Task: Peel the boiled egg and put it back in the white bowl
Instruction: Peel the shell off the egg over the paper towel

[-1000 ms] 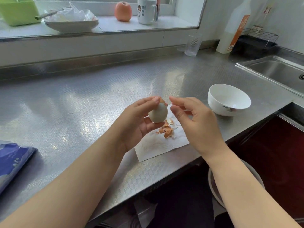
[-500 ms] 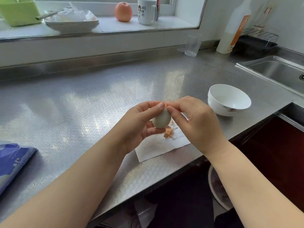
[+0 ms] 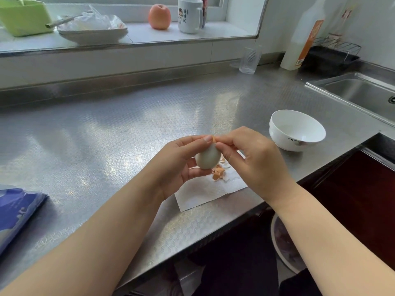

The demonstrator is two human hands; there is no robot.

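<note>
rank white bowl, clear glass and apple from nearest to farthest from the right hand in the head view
From the right hand:
1. white bowl, just to its right on the counter
2. clear glass, at the counter's back
3. apple, up on the windowsill

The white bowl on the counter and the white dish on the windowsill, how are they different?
The round white bowl is deep with nothing in it; the white dish is wide, shallow and holds crumpled plastic. The bowl sits on the steel counter near the hands; the dish sits far back on the sill. Both are white.
</note>
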